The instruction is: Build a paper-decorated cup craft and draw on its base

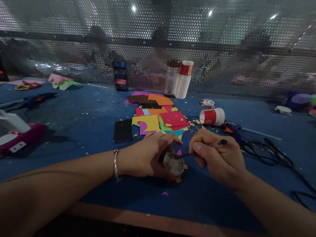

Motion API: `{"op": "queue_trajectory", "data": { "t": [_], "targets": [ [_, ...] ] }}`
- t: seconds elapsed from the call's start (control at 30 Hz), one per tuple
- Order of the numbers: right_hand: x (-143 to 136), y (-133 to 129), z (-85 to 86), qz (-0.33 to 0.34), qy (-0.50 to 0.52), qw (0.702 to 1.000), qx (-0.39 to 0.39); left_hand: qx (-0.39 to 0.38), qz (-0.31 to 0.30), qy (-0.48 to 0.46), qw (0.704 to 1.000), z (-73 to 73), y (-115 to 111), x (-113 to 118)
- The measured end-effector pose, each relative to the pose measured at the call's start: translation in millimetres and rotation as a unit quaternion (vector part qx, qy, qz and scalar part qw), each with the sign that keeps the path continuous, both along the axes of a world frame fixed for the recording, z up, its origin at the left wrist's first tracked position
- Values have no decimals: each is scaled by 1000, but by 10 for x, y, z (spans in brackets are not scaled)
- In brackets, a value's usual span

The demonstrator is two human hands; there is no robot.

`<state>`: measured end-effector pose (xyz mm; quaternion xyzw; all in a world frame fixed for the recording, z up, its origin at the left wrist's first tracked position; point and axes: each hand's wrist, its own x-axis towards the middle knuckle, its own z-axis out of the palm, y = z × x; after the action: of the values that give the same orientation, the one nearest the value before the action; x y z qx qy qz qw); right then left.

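My left hand (pixel 153 154) is curled around a small round object (pixel 173 164), its pale top ringed with dark radial marks. Its sides are mostly hidden by my fingers, so its kind is unclear. A slim dark pen (pixel 184 156) is pinched in my right hand (pixel 218 156); its lower end reaches the rim of the round top. Bits of yellow and purple paper (pixel 165 193) lie around the round object. Just beyond my hands is a pile of coloured paper (pixel 172 119), with a black sheet (pixel 123 131) to its left.
A red and white paper cup (pixel 212 116) lies on its side, near a glue gun (pixel 235 132) with a looped cord (pixel 277 156). Behind stand a glass bottle (pixel 171 78) and stacked cups (pixel 183 81). At left is a purple power strip (pixel 18 140). Perforated metal (pixel 147 21) closes the back.
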<state>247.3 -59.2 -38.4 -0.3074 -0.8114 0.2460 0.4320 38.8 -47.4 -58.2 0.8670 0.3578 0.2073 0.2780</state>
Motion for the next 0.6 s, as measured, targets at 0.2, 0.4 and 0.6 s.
{"op": "queue_trajectory", "data": {
  "t": [0.2,0.4,0.6],
  "targets": [
    [76,8,-28,-16,22,999,-44,40,11,-6,999,-13,-9,-13],
    [4,-13,-39,-50,174,983,3,162,101,31,981,8,-1,-25],
    [-45,46,-3,-135,97,983,77,260,190,47,946,77,-44,12]
  ]
}}
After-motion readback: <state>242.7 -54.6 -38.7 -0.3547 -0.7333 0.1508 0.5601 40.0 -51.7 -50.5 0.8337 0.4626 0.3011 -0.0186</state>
